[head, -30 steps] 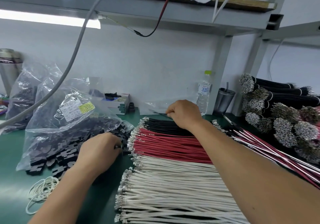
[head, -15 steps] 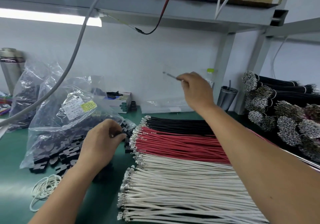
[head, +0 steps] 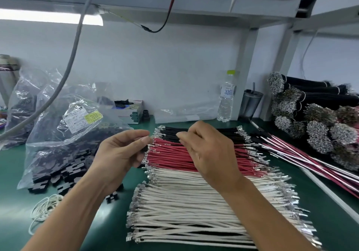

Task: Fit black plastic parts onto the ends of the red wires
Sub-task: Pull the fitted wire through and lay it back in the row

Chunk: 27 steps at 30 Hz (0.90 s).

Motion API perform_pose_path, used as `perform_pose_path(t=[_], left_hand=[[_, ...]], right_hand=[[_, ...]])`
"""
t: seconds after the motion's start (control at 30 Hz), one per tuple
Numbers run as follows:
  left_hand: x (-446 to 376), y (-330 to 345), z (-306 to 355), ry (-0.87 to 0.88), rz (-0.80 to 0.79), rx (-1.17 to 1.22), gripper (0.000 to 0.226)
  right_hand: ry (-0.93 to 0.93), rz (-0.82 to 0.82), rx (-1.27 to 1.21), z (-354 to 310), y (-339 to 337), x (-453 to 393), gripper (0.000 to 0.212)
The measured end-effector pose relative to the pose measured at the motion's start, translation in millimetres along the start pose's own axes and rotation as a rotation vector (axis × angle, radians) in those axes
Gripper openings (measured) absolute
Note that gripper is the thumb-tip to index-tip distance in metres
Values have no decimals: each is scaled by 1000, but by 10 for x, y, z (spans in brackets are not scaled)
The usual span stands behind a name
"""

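A layer of red wires [head: 174, 155] with metal terminals lies on the green mat, between black wires [head: 223, 134] behind it and white wires [head: 194, 202] in front. My left hand [head: 120, 153] pinches a small black plastic part [head: 144, 149] at the left ends of the red wires. Just to its right, my right hand [head: 209, 153] hovers above the wires with fingertips pinched on a thin wire. That wire is blurred and its colour is hard to tell. The two hands' fingertips sit a short gap apart.
A clear bag of black plastic parts [head: 68, 134] spills loose parts [head: 64, 175] at left, with white rubber bands [head: 46, 208] in front. A water bottle [head: 226, 99] and cup [head: 250, 101] stand behind. Bundled wires [head: 310, 114] and long red-white wires [head: 310, 163] fill the right.
My right hand came down from the raised position to just above the wires with the wire. My left hand lifted off the loose parts with a black part and moved right.
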<state>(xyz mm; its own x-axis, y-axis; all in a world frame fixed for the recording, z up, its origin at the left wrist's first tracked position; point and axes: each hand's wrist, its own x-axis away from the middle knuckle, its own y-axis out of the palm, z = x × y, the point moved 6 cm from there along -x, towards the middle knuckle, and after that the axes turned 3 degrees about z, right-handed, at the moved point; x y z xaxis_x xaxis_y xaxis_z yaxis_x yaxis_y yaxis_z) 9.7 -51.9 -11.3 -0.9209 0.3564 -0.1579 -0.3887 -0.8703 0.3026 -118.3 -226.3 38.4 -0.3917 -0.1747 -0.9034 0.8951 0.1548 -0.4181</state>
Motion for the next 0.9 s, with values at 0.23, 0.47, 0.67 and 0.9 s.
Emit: perform_pose_path(t=[0.23, 0.47, 0.67, 0.9], left_hand=[[61, 145, -64, -52, -115, 97, 33], [135, 211, -1, 31, -67, -124, 22], [142, 186, -17, 33, -7, -170, 21], [176, 222, 2, 74, -29, -172, 20]], right_hand=[[39, -43, 50, 55, 88, 81, 23], [155, 38, -127, 106, 8, 50, 9], [190, -38, -227, 52, 12, 39, 7], [177, -120, -207, 45, 37, 37, 5]])
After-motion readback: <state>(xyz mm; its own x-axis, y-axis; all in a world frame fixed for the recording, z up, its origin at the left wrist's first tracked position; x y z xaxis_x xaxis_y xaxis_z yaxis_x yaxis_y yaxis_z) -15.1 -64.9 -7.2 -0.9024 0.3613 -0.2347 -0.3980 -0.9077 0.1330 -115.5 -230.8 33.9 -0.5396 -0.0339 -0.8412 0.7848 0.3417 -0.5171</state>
